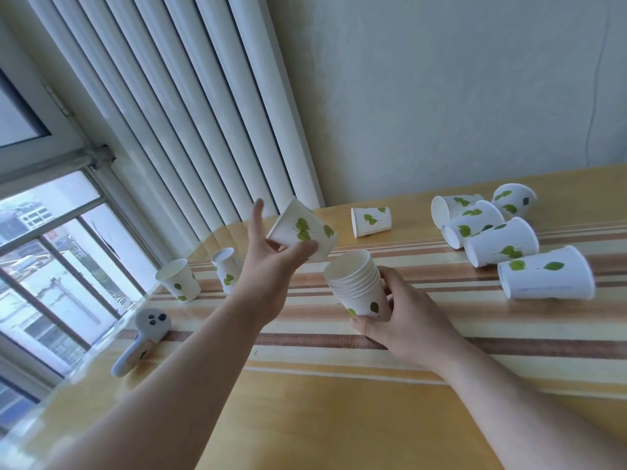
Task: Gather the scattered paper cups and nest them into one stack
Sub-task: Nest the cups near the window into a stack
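Observation:
My right hand (403, 317) grips a nested stack of white leaf-printed paper cups (358, 283) near its base, mouth tilted up and left. My left hand (271, 266) holds a single cup (302, 228) tilted in the air just above and left of the stack's mouth. One cup stands upright (178, 279) at the left, with another (227, 268) beside it. A cup (371, 221) lies on its side at the back. Several more cups (498, 244) lie tipped over at the right, the nearest (546, 273) being the largest in view.
The wooden table (339, 418) has brown and cream stripes across its middle. A grey-white handheld device (142, 340) lies near the left edge. A white radiator (203, 113) and a window (51, 266) stand behind the table's left side.

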`<move>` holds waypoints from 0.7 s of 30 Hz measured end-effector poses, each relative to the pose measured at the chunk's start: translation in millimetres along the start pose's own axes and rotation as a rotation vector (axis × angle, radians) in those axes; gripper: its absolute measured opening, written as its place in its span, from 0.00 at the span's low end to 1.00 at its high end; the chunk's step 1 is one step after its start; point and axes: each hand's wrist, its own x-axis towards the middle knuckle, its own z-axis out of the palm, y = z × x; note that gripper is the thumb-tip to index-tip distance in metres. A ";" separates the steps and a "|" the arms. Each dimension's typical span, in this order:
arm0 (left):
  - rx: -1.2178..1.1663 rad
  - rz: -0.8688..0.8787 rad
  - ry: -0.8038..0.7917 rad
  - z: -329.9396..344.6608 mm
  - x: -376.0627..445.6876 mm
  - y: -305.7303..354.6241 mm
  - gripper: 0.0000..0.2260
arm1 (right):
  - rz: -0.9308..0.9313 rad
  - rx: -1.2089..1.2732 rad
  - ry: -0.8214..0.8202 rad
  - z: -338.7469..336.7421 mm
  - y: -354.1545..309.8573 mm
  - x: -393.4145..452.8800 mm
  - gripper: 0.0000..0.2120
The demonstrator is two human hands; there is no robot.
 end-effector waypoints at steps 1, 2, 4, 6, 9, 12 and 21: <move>0.020 0.001 -0.055 2.4 -2.9 -0.7 0.53 | -0.002 -0.002 -0.001 0.1 0.2 0.1 0.33; 0.054 0.004 -0.104 5.4 -5.4 -2.0 0.51 | -0.003 -0.003 -0.001 0.2 0.4 0.3 0.33; 0.173 0.009 -0.157 10.8 -9.3 -7.3 0.43 | -0.003 -0.004 0.000 0.5 0.8 0.4 0.33; 0.241 0.005 -0.163 14.0 -13.5 -12.4 0.40 | -0.002 -0.004 -0.005 1.1 0.7 0.4 0.34; 0.211 0.010 -0.140 9.1 -15.1 -20.4 0.39 | 0.000 -0.007 -0.004 1.6 0.0 0.5 0.34; 0.218 0.026 -0.163 0.3 -16.3 -26.1 0.40 | -0.001 -0.014 0.006 2.3 -0.8 1.0 0.34; 0.514 0.097 0.256 -45.3 -17.9 -38.3 0.25 | -0.024 0.006 0.069 12.4 -12.5 -1.7 0.29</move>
